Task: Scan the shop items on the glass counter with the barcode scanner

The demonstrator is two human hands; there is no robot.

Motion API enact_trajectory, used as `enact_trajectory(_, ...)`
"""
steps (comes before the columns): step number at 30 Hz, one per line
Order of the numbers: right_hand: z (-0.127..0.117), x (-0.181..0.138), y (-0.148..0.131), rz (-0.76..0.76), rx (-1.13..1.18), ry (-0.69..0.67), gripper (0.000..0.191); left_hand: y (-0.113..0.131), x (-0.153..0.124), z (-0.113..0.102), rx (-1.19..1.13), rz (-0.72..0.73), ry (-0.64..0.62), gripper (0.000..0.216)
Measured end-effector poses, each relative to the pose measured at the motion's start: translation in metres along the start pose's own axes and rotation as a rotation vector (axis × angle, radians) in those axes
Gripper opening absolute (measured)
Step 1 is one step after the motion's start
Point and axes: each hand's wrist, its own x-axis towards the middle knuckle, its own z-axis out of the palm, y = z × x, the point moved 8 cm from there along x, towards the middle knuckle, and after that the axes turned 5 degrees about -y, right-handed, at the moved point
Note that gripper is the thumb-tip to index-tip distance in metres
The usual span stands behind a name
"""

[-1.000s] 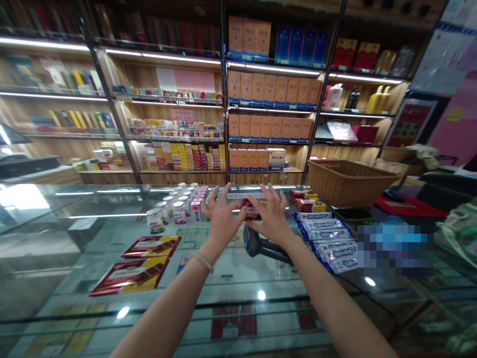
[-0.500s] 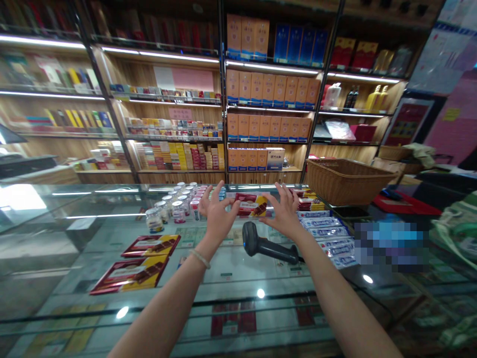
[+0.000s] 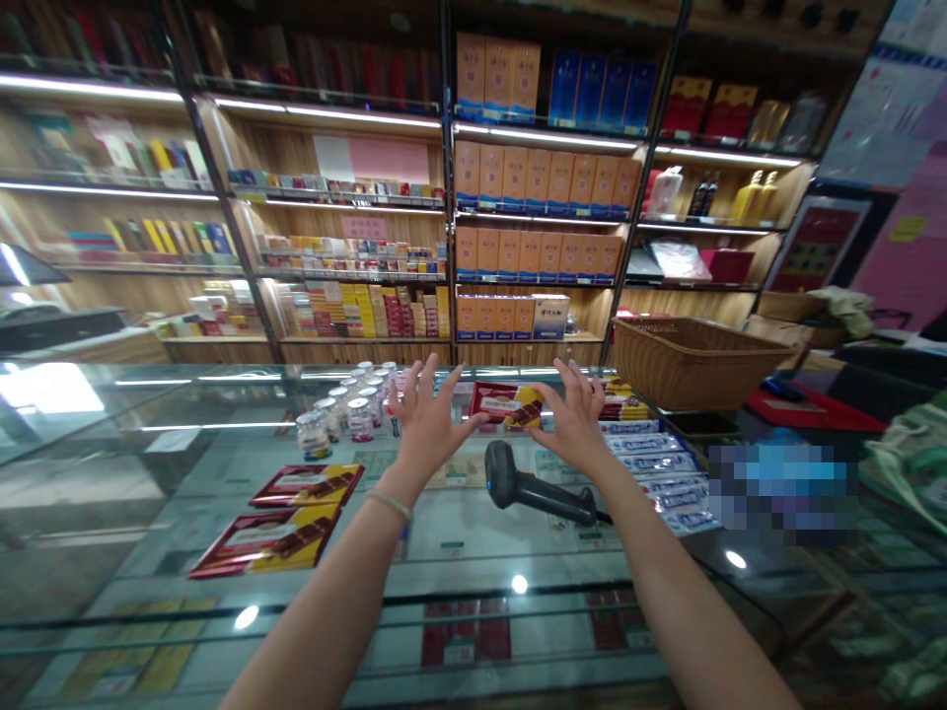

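Head view: a red-and-yellow packet (image 3: pixel 503 405) is shown near the centre of the frame, its printed face turned toward the camera, between the two hands. The left hand (image 3: pixel 433 432) is spread, not closed on anything, with only the thumb tip brought to the packet's left end. At the right end, the thumb and forefinger of the right hand (image 3: pixel 573 424) are placed; whether the end is pinched or merely steadied cannot be told, nor whether the lower edge is borne by the glass counter (image 3: pixel 444 567). Should the packet be unsupported below, it could be tipped or dropped through so light a contact. The scanner (image 3: pixel 537 488) lies just below it in the frame, and could be struck or turned if the hands were lowered carelessly; its cable, partly hidden by the right forearm, might be caught. At centre left, the lidded jars (image 3: pixel 361 419) are liable to be knocked by the left hand's outstretched fingers. At centre right, the blue-and-white packets (image 3: pixel 655 461), partly covered by the right hand and forearm, could be pushed askew by an outward sweep.
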Motion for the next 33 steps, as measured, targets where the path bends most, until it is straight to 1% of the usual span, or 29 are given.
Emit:
enact_trajectory(2,0.001,0.0,0.001,0.002,-0.005,-0.008,0.059,0.001,-0.001,-0.001,0.04,0.069,-0.013,0.088)
enact_trajectory(4,0.002,0.0,0.001,0.005,-0.011,-0.019,0.059,0.002,-0.002,-0.001,0.051,0.114,-0.025,0.091)
enact_trajectory(9,0.004,-0.001,0.001,0.008,-0.017,-0.033,0.059,0.004,-0.004,0.002,0.063,0.154,-0.056,0.079)
enact_trajectory(17,0.003,0.0,0.001,0.015,-0.016,-0.027,0.059,0.009,-0.002,-0.004,0.072,0.165,-0.051,0.067)
enact_trajectory(21,-0.002,0.001,0.006,0.06,-0.02,0.014,0.065,0.008,0.001,-0.007,0.061,0.155,-0.029,0.061)
enact_trajectory(23,-0.006,0.002,0.011,0.101,-0.023,0.051,0.064,0.007,0.002,-0.008,0.048,0.142,-0.017,0.057)
enact_trajectory(26,-0.01,0.003,0.015,0.143,-0.03,0.073,0.055,0.007,0.004,-0.008,0.038,0.131,-0.014,0.052)
enact_trajectory(30,-0.009,0.005,0.017,0.152,-0.02,0.053,0.033,0.012,0.007,-0.005,0.036,0.146,-0.036,0.05)
enact_trajectory(33,-0.005,0.006,0.019,0.157,0.001,0.032,0.027,0.015,0.008,-0.001,0.04,0.153,-0.051,0.047)
